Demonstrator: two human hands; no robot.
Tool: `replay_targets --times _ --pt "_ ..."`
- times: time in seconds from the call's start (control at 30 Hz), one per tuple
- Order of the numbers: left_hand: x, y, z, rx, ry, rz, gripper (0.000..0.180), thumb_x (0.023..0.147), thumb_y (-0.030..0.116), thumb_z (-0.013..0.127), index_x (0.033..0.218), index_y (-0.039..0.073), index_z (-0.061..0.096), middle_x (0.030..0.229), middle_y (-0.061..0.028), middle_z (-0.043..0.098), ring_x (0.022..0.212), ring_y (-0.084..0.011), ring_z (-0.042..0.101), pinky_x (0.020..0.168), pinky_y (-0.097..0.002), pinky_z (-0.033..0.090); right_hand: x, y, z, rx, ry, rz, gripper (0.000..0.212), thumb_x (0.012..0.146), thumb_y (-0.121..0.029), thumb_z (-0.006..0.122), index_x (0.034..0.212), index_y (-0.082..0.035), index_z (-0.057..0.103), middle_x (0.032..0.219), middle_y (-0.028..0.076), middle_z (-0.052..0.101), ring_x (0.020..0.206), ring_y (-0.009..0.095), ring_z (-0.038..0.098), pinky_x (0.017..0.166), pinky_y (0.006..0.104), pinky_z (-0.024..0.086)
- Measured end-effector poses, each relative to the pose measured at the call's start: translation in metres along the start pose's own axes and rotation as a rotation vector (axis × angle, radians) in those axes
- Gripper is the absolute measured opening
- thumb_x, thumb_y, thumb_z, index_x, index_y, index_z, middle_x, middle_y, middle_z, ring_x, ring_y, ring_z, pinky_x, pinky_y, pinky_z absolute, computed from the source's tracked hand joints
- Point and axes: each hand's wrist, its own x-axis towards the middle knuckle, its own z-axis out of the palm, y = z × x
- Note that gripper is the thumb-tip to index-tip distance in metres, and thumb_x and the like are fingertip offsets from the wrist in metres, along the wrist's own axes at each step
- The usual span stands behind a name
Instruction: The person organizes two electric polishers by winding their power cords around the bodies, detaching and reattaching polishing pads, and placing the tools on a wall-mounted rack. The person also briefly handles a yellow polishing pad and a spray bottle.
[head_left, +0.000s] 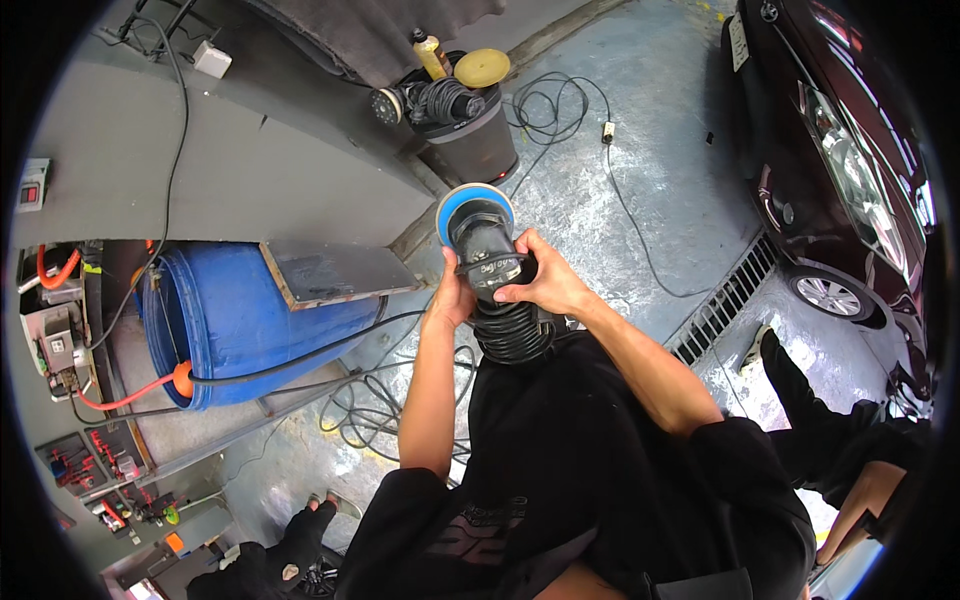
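In front of my body I hold a black power polisher (484, 238) with a round blue backing plate (449, 212) at its far end. My left hand (452, 294) is wrapped along its left side, fingers partly hidden by the body. My right hand (546, 277) grips the right side, thumb across the top. The polisher's black cord (512, 335) is bundled in coils at the near end, against my dark clothing. A black strap or cord loop crosses the body between my hands.
A black bin (475, 150) carries another corded polisher (440, 102), a yellow pad (482, 68) and a bottle (431, 55). A blue barrel (250, 320) lies at left. Loose cables (375, 410) cover the floor. A dark red car (850, 120) and drain grate (725, 300) are right; two people work nearby.
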Motion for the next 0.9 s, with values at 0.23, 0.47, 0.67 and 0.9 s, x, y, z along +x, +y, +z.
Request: replay_targets --times 0.23,0.47,0.67,0.9 --pt "0.01 -0.02 0.001 0.238 -0.247 0.002 0.086 0.066 0.04 0.082 0.135 0.002 0.045 0.125 -0.0113 0.058 0.116 -0.0261 0.055 0.1 -0.0401 0.044 -0.01 0.004 0.004 0.057 0.328 0.139 0.043 0.082 -0.027 0.075 0.094 -0.01 0.038 0.08 0.002 0.046 0.076 0.011 0.045 0.069 0.0279 0.042" --pt "0.008 -0.019 0.026 0.202 -0.295 0.053 0.07 0.067 0.024 0.079 0.125 -0.005 0.05 0.113 -0.0111 0.063 0.103 -0.0215 0.062 0.093 -0.0329 0.048 -0.048 -0.016 -0.031 0.011 0.1 0.076 0.043 0.086 -0.02 0.064 0.115 -0.006 0.035 0.099 0.015 0.054 0.091 0.023 0.056 0.081 0.0388 0.044" --pt "0.007 -0.016 0.027 0.206 -0.331 0.116 0.068 0.063 0.028 0.079 0.119 -0.003 0.057 0.111 -0.0085 0.065 0.101 -0.0195 0.063 0.089 -0.032 0.05 -0.07 -0.024 -0.075 0.124 -0.094 -0.001 0.039 0.092 -0.016 0.06 0.124 0.002 0.048 0.107 0.011 0.06 0.1 0.017 0.057 0.089 0.0317 0.045" --pt "0.005 -0.012 0.012 0.187 -0.379 0.119 0.079 0.059 0.032 0.086 0.123 -0.002 0.056 0.118 -0.0127 0.063 0.107 -0.0272 0.062 0.096 -0.041 0.049 -0.064 -0.038 -0.085 0.717 0.218 0.1 0.026 0.086 -0.007 0.054 0.11 0.004 0.055 0.097 0.019 0.067 0.083 0.026 0.067 0.076 0.0344 0.053"
